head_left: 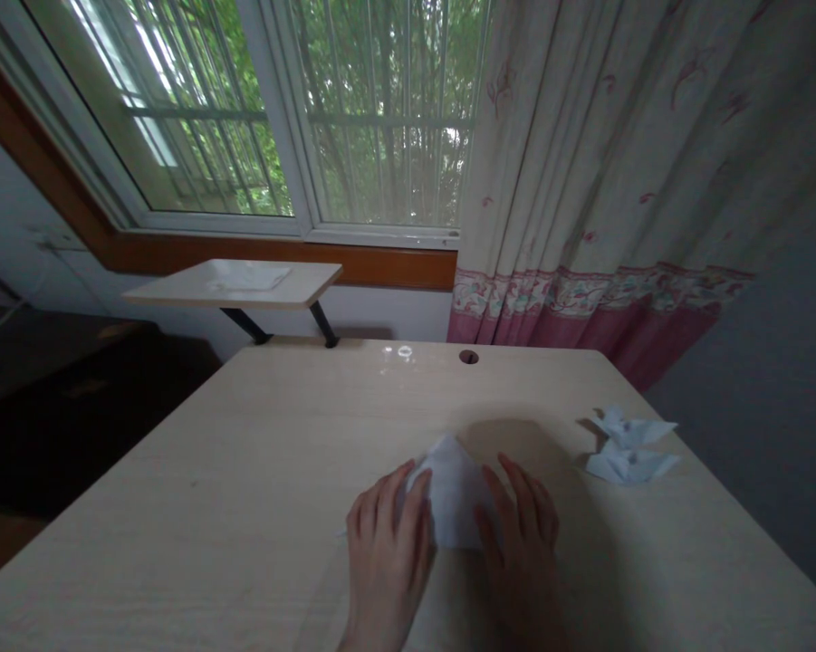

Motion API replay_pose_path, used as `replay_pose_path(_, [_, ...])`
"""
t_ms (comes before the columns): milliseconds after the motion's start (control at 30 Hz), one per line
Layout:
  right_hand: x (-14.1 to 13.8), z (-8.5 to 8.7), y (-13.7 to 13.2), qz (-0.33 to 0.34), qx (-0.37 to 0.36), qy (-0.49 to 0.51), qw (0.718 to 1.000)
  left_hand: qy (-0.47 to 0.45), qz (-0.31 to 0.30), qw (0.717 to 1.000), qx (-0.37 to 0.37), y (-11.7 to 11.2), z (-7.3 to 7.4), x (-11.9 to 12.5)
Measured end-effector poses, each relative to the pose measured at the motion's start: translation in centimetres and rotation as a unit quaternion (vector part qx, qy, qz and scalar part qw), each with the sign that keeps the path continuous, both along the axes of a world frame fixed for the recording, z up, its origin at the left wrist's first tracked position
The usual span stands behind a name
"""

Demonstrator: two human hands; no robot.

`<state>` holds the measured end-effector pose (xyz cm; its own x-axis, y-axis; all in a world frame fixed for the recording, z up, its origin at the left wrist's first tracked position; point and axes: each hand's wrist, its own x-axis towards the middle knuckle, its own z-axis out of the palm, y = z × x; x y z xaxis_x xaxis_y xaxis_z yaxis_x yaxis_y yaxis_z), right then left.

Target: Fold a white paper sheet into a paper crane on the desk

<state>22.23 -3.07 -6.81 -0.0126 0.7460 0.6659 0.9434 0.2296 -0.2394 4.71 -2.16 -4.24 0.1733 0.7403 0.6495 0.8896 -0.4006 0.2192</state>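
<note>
At lower centre, left hand (388, 521) and right hand (524, 512), each grip loosely wide, touch folded white paper (454, 503); at right, paper shapes (630, 465) sit near the counter (210, 489) edge.

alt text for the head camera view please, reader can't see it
A person's left hand and right hand lie over the sides of a pointed white paper on a pale desk. Two folded paper pieces sit near the desk's right edge; beyond are a window and a floral curtain.
</note>
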Motion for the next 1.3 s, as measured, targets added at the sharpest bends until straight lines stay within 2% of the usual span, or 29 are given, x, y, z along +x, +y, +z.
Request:
replay_pose_path(167, [-1.3,-1.2,-0.8,-0.014,-0.044,-0.069,0.997,-0.020,0.009,0.999,-0.029,-0.7,-1.0,0.5])
replay_pose_path(300, [-1.7,-2.1,-0.9,-0.031,-0.070,-0.098,0.992,-0.031,-0.033,0.997,-0.056,0.2,-1.6,0.4])
replay_pose_path(400, [-1.8,-2.9,-0.6,-0.002,-0.081,-0.117,0.990,0.006,-0.059,0.996,-0.069,0.7,-2.2,0.0])
replay_pose_path(567, [-1.8,-4.0,-0.3,0.033,-0.115,-0.107,0.987,0.108,-0.051,0.990,-0.081,0.8,-3.2,-0.3])
replay_pose_path(833, [-1.8,-4.2,-0.5,0.041,-0.166,-0.110,0.979,0.170,-0.061,0.978,-0.108,0.7,-3.8,0.0])
replay_pose_path(1067, [-1.4,-4.3,-0.5,0.059,-0.183,-0.134,0.972,0.179,-0.053,0.976,-0.112,0.6,-4.4,0.0])
replay_pose_path(1200, [-1.3,-4.3,-0.4,0.065,-0.209,-0.136,0.966,0.183,-0.062,0.972,-0.137,0.8,-4.0,-0.1])
replay_pose_path(1300, [-1.2,-3.7,-0.3,0.074,-0.253,-0.127,0.956,0.182,-0.084,0.959,-0.201,1.5,-2.4,-0.5])
